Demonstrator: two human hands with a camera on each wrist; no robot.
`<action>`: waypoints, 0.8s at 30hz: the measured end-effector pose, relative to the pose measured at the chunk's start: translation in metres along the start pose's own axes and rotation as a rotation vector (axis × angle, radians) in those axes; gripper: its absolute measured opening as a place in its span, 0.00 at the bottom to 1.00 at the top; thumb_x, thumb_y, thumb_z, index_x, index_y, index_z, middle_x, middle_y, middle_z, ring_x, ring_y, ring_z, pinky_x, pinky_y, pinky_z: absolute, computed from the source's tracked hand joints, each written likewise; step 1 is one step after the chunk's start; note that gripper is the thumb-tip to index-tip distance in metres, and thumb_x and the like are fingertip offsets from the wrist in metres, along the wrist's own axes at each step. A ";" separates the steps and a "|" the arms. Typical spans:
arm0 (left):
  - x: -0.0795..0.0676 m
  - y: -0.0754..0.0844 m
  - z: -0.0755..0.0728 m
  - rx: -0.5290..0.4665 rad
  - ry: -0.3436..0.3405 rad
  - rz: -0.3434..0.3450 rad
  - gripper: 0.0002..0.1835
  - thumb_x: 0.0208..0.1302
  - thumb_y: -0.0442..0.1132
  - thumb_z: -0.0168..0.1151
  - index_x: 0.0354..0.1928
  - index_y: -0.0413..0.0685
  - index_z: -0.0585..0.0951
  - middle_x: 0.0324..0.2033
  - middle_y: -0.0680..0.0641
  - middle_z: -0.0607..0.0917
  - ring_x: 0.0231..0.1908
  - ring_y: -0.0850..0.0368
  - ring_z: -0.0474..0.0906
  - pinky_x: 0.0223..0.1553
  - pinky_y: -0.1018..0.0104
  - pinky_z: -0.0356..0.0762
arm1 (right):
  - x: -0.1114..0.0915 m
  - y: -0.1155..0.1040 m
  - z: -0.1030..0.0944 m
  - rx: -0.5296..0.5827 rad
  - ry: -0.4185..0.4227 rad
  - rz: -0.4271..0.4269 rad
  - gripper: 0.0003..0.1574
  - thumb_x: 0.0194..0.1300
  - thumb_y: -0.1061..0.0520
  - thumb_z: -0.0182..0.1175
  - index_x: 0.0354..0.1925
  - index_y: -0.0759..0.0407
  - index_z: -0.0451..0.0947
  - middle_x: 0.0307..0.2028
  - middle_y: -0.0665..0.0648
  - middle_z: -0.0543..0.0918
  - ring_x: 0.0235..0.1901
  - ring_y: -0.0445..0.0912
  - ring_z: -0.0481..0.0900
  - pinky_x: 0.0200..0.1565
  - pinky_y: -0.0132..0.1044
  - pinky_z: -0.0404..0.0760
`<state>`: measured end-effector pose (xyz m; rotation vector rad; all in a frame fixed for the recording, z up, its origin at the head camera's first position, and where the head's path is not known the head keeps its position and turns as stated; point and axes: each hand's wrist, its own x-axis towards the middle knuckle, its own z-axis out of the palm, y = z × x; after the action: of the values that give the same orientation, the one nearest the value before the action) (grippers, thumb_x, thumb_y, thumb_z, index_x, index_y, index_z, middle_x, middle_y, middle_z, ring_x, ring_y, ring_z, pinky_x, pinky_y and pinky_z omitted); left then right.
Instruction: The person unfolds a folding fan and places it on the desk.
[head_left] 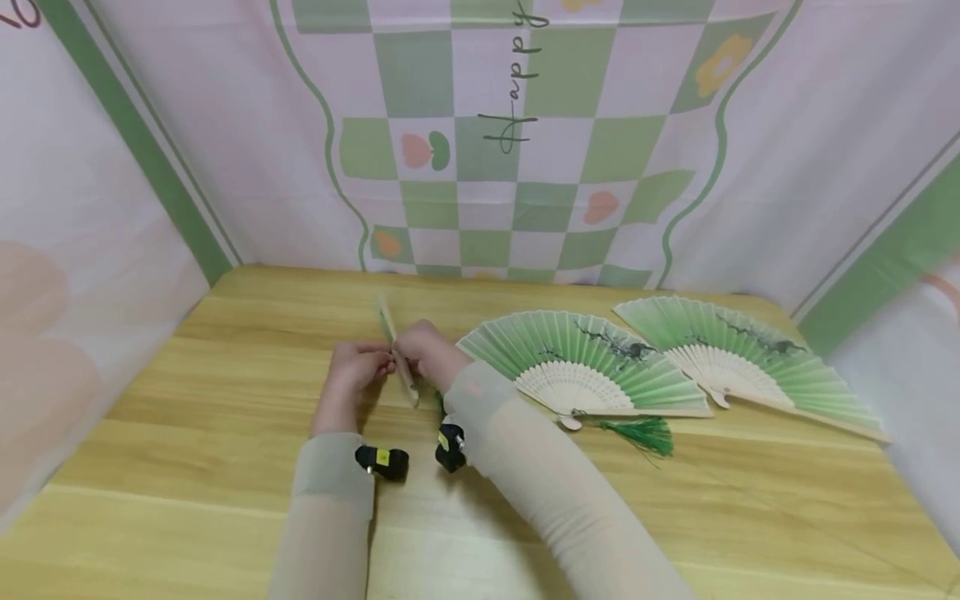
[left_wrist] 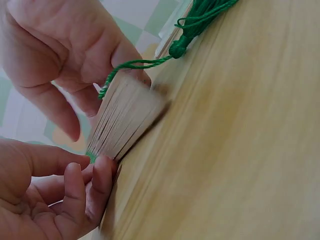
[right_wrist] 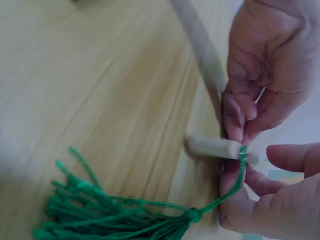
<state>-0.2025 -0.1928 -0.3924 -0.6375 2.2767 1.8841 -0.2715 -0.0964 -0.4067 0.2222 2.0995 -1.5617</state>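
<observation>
A nearly closed folding fan [left_wrist: 117,120] with pale wooden ribs is tilted above the wooden table, between the two hands. My left hand [head_left: 360,367] pinches it where the ribs meet the green cloth; the left wrist view shows that hand's fingers [left_wrist: 102,175] bent around the edge. At the pivot end, my right hand [head_left: 431,354] touches the fan with extended fingers, its thumb standing apart. From the pivot hangs a green tassel [right_wrist: 120,215] on a twisted cord. The fan's end is blurred in the right wrist view.
Two spread green fans lie to the right: a nearer fan [head_left: 600,358] with its own green tassel [head_left: 645,433], and a farther fan [head_left: 750,358] partly overlapping it. The wooden table [head_left: 187,500] ends at a patterned cloth backdrop [head_left: 487,200].
</observation>
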 end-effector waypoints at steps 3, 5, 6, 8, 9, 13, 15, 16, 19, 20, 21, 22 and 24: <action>0.000 -0.001 0.002 -0.001 0.004 0.015 0.16 0.69 0.26 0.53 0.56 0.26 0.78 0.38 0.40 0.86 0.28 0.67 0.79 0.32 0.80 0.79 | 0.019 0.010 0.003 -0.023 0.011 -0.020 0.08 0.55 0.72 0.64 0.37 0.71 0.78 0.28 0.60 0.83 0.24 0.49 0.85 0.28 0.35 0.86; 0.000 -0.001 0.004 0.011 0.003 0.027 0.16 0.69 0.26 0.54 0.56 0.26 0.78 0.44 0.35 0.86 0.30 0.66 0.79 0.33 0.80 0.79 | 0.024 0.012 0.001 -0.037 0.004 -0.036 0.07 0.57 0.69 0.66 0.35 0.70 0.79 0.28 0.61 0.83 0.25 0.50 0.86 0.29 0.34 0.86; -0.001 -0.001 0.005 0.018 0.004 0.030 0.16 0.69 0.26 0.54 0.56 0.27 0.78 0.47 0.33 0.85 0.31 0.65 0.79 0.34 0.79 0.80 | 0.012 0.007 -0.001 -0.072 0.013 -0.038 0.08 0.59 0.68 0.66 0.38 0.71 0.79 0.30 0.61 0.83 0.26 0.49 0.85 0.31 0.34 0.86; -0.001 -0.002 0.006 0.031 0.003 0.035 0.16 0.69 0.27 0.55 0.57 0.28 0.79 0.52 0.31 0.83 0.33 0.63 0.80 0.37 0.78 0.81 | -0.012 -0.002 -0.005 -0.126 0.039 -0.035 0.11 0.62 0.69 0.63 0.43 0.73 0.79 0.33 0.61 0.83 0.25 0.47 0.83 0.30 0.31 0.84; -0.002 -0.002 0.006 0.043 0.002 0.037 0.16 0.69 0.27 0.55 0.57 0.29 0.79 0.53 0.31 0.82 0.35 0.62 0.81 0.39 0.76 0.81 | -0.022 -0.006 -0.008 -0.139 0.051 -0.037 0.11 0.61 0.71 0.61 0.44 0.74 0.79 0.32 0.61 0.82 0.22 0.46 0.80 0.26 0.29 0.82; -0.003 -0.001 0.009 0.064 -0.003 0.020 0.17 0.70 0.29 0.56 0.58 0.32 0.78 0.55 0.33 0.81 0.42 0.57 0.81 0.44 0.73 0.81 | -0.038 -0.009 -0.017 -0.104 0.065 -0.013 0.14 0.58 0.74 0.57 0.44 0.74 0.80 0.29 0.58 0.79 0.17 0.42 0.71 0.19 0.26 0.73; -0.002 0.000 0.010 0.059 -0.005 0.007 0.18 0.71 0.30 0.55 0.60 0.33 0.77 0.54 0.35 0.81 0.43 0.57 0.80 0.44 0.73 0.81 | -0.039 -0.007 -0.022 -0.049 0.057 -0.004 0.15 0.59 0.74 0.56 0.45 0.74 0.79 0.27 0.57 0.77 0.18 0.41 0.70 0.18 0.26 0.72; -0.002 0.001 0.011 0.050 -0.003 0.004 0.18 0.71 0.31 0.55 0.60 0.33 0.77 0.54 0.36 0.81 0.42 0.57 0.80 0.43 0.74 0.80 | -0.038 -0.005 -0.024 -0.014 0.044 0.002 0.14 0.60 0.74 0.56 0.46 0.74 0.79 0.26 0.56 0.77 0.18 0.41 0.71 0.19 0.25 0.73; -0.002 0.001 0.013 0.024 0.004 -0.001 0.18 0.72 0.33 0.55 0.60 0.33 0.77 0.51 0.37 0.82 0.38 0.60 0.80 0.38 0.76 0.79 | -0.039 -0.001 -0.033 0.084 -0.004 0.015 0.14 0.63 0.71 0.55 0.48 0.73 0.78 0.24 0.55 0.77 0.19 0.42 0.74 0.20 0.25 0.76; -0.002 0.001 0.014 0.018 0.004 -0.001 0.18 0.73 0.34 0.55 0.60 0.33 0.77 0.50 0.38 0.82 0.37 0.61 0.79 0.36 0.76 0.78 | -0.039 0.000 -0.036 0.107 -0.023 0.017 0.14 0.64 0.70 0.55 0.49 0.73 0.78 0.24 0.55 0.78 0.19 0.42 0.74 0.21 0.25 0.76; -0.002 0.001 0.014 0.011 0.003 0.000 0.18 0.73 0.35 0.55 0.60 0.34 0.77 0.49 0.38 0.83 0.35 0.62 0.79 0.35 0.77 0.78 | -0.040 0.001 -0.039 0.127 -0.041 0.020 0.14 0.65 0.69 0.56 0.49 0.72 0.78 0.23 0.55 0.78 0.20 0.42 0.75 0.22 0.25 0.77; -0.002 0.001 0.015 0.006 -0.001 0.003 0.18 0.74 0.36 0.55 0.60 0.34 0.78 0.49 0.38 0.83 0.35 0.62 0.78 0.34 0.77 0.77 | -0.041 0.002 -0.042 0.149 -0.060 0.020 0.14 0.66 0.68 0.56 0.50 0.72 0.77 0.23 0.54 0.79 0.20 0.42 0.76 0.22 0.25 0.78; -0.002 0.001 0.018 -0.004 -0.011 0.007 0.18 0.74 0.38 0.55 0.60 0.35 0.78 0.49 0.39 0.83 0.34 0.64 0.77 0.33 0.78 0.77 | -0.046 0.004 -0.048 0.171 -0.081 0.006 0.15 0.67 0.67 0.55 0.51 0.71 0.77 0.24 0.54 0.79 0.21 0.41 0.76 0.23 0.25 0.78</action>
<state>-0.2045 -0.1752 -0.3950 -0.6196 2.2720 1.8914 -0.2452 -0.0428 -0.3779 0.2209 1.9039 -1.7190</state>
